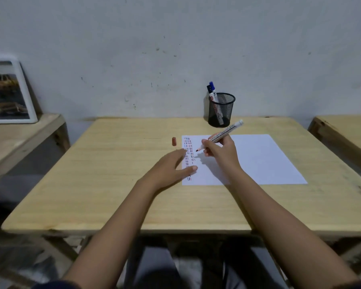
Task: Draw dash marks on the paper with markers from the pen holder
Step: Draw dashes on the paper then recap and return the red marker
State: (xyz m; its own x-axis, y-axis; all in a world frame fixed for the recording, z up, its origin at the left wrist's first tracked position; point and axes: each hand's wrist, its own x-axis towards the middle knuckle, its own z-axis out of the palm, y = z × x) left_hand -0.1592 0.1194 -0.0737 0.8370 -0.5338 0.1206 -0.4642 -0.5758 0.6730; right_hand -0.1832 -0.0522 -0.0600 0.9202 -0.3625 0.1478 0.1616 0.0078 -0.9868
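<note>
2 bare arms reach out from the person over the wooden surface (113, 184). The left hand (171, 167) lies flat, palm down, with its fingers (191, 168) spread out and loose, holding nothing. Its fingertips rest on the left edge of the white paper (258, 159), and the rest of the hand is on the wood.

Just right of those fingers is the right hand (219, 151). Its fingers (206, 143) are pinched around a red marker (221, 135) with no cap on. The red tip points down and to the left, just above the paper. I cannot tell if the tip touches the paper. The back end of the marker sticks up and away to the right.

Between the 2 hands, by the left edge of the paper, are short dash marks (188, 155) in red, black and blue, set in thin rows. Some are hidden under the left fingers.

A bit past the left fingertips, a small red cap (174, 141) stands on the wood, just beside the paper's far left corner.

Farther back, past the right hand, a black mesh pen holder (221, 110) stands near the wall (175, 49). 2 markers stick out of it, a blue marker (213, 89) and a black marker (209, 90).

Far off to the left, a white picture frame (8, 92) leans on the wall on another table.
</note>
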